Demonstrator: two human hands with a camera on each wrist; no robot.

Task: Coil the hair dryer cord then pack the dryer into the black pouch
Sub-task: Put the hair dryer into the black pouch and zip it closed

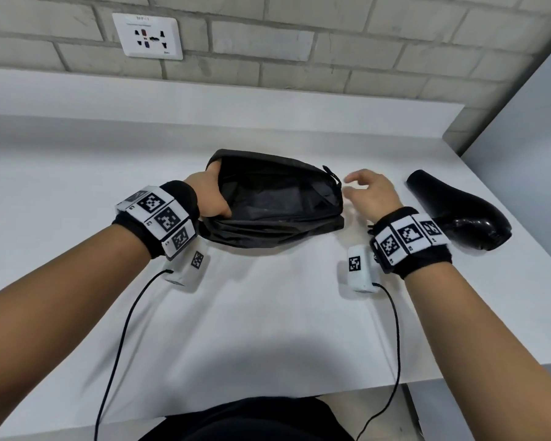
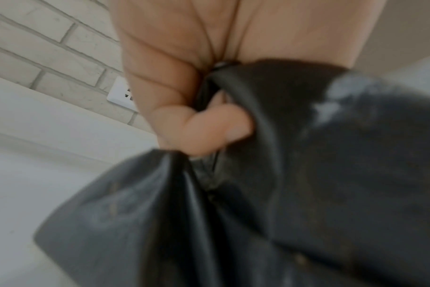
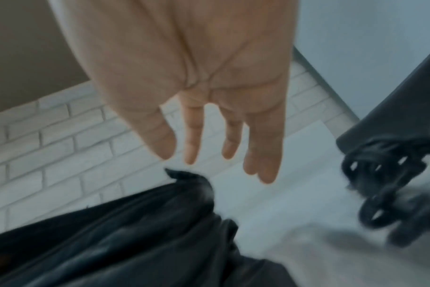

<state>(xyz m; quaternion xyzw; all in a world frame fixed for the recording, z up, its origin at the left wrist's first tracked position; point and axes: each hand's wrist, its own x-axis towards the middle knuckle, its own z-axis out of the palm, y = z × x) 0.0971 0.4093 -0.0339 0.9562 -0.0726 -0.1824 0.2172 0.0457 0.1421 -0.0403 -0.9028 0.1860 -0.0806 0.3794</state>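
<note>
Near the counter's (image 1: pixel 268 313) right edge, the black hair dryer (image 1: pixel 458 205) lies on its side, its handle hidden behind the right wrist in the head view. The right wrist view shows its coiled cord (image 3: pixel 386 186) as a blurred black bundle beside the body; how tightly it is wound cannot be made out. The dryer's body is glossy, tapering from a wide rear end to a narrower nozzle that points toward the back wall.

At the counter's middle sits the black pouch (image 1: pixel 277 202), soft dark fabric with its mouth gaping toward the person. Its inside is dark, and only lining folds can be seen. The left hand (image 1: pixel 209 195) grasps the pouch's left end, fingers curled round the rim, thumb inside the opening; the left wrist view is blurred but shows fabric bunched in that grip. The right hand (image 1: pixel 371 194) hovers between pouch and dryer, fingers straight and spread, holding nothing, just beside the pouch's zipper pull (image 1: pixel 331 171).

On the brick wall behind is a white socket plate (image 1: pixel 148 36).
</note>
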